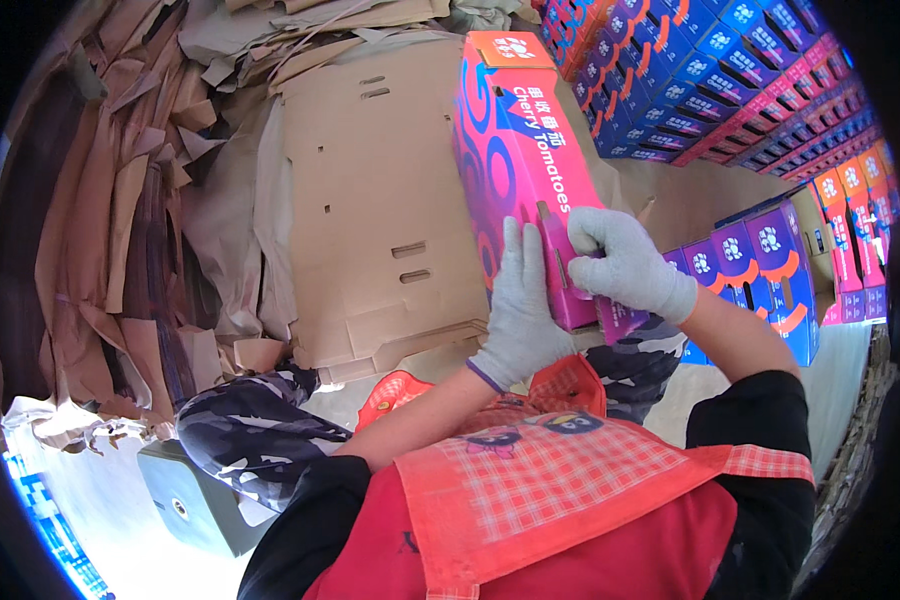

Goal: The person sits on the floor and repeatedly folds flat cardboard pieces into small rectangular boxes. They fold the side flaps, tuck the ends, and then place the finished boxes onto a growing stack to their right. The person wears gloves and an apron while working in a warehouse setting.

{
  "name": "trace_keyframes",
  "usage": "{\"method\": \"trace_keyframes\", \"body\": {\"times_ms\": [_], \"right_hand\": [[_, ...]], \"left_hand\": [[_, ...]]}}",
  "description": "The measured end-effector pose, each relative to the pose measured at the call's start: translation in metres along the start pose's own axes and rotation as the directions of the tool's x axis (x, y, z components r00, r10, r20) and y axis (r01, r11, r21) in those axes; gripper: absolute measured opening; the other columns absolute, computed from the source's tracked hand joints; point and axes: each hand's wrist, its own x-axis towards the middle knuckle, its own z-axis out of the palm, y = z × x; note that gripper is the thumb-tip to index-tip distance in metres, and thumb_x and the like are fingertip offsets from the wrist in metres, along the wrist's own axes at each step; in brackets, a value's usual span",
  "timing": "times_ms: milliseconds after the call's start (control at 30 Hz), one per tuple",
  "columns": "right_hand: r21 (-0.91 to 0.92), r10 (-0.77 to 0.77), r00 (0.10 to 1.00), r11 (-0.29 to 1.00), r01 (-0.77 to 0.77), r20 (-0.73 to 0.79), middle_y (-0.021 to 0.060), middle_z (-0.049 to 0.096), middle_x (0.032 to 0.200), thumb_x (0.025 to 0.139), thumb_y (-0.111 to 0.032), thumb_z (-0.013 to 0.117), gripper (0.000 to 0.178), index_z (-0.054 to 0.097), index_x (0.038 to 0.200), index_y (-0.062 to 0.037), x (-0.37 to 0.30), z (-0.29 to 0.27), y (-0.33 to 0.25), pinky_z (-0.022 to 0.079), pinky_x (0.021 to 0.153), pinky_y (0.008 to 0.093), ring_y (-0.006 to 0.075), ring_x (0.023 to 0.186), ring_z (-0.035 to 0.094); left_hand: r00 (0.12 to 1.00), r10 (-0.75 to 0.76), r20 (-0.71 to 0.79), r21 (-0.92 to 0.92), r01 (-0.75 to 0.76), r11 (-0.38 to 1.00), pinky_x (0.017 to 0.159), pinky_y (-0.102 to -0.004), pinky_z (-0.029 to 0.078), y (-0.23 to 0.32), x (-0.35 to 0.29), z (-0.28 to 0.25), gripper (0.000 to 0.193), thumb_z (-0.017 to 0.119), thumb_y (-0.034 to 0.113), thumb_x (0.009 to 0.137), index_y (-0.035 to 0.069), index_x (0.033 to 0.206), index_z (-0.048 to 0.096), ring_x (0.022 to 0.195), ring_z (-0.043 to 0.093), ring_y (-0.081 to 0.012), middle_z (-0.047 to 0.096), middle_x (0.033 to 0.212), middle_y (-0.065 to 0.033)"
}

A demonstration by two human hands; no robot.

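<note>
A long pink and magenta carton (pixel 515 150) with blue swirls and an orange end stands tilted in front of me. My left hand (pixel 518 310), in a grey knit glove, lies flat against the carton's near end with fingers pointing up. My right hand (pixel 625 262), also gloved, is closed on a flap at the carton's lower corner. Both hands hold the box above my lap.
Flat brown cardboard blanks (pixel 380 200) lie ahead, with crumpled brown paper (pixel 120 200) heaped to the left. Stacks of blue and pink cartons (pixel 730 80) fill the upper right, more blue ones (pixel 770 270) at right. A grey box (pixel 185 500) sits by my left knee.
</note>
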Motion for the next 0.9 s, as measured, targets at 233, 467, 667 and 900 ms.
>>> {"method": "trace_keyframes", "body": {"times_ms": [233,467,667,900], "right_hand": [[-0.511,-0.477,0.879,0.755,0.411,0.003,0.0134,0.058,0.067,0.071,-0.019,0.063,0.015,0.053,0.07,-0.0077,0.053,0.03,-0.013,0.045,0.058,0.046,0.0356,0.066,0.06],[0.073,-0.511,0.853,0.852,0.519,-0.103,0.0095,0.057,0.069,0.078,-0.014,0.068,0.015,0.056,0.078,-0.0069,0.082,0.059,-0.071,0.047,0.057,0.0352,0.0221,0.059,0.057],[0.716,-0.275,0.959,0.656,0.237,-0.065,-0.0025,0.054,0.086,0.084,-0.007,0.071,0.016,0.056,0.087,-0.0041,0.076,0.098,-0.047,0.044,0.073,0.0225,0.0042,0.08,0.051],[-0.414,-0.21,0.914,0.84,0.35,0.347,0.019,0.059,0.118,0.066,-0.037,0.078,0.086,0.044,0.139,-0.0056,0.076,0.195,0.009,0.046,0.089,0.0423,0.0325,0.108,0.058]], "left_hand": [[0.977,-0.085,0.196,-0.102,0.106,0.989,0.112,-0.0531,0.023,-0.007,-0.004,0.014,0.132,0.087,0.053,0.053,-0.002,0.148,0.013,0.137,0.025,-0.0489,0.022,0.148,-0.0306],[0.966,0.207,-0.152,0.15,-0.185,0.971,0.107,-0.0496,0.034,-0.027,-0.02,-0.048,0.096,0.088,0.045,0.059,0.005,0.135,0.046,0.13,0.042,-0.0376,0.045,0.137,-0.023],[0.985,-0.043,-0.167,0.489,0.121,0.864,0.104,-0.0487,0.039,-0.058,-0.078,-0.17,0.071,0.08,0.024,0.069,0.0,0.129,0.052,0.124,0.049,-0.0413,0.053,0.134,-0.0213],[0.951,-0.309,-0.009,0.388,0.288,0.875,0.103,-0.0396,0.043,-0.043,-0.123,-0.177,0.059,0.074,0.02,0.081,-0.002,0.131,0.052,0.122,0.055,-0.0349,0.057,0.129,-0.0233]]}}
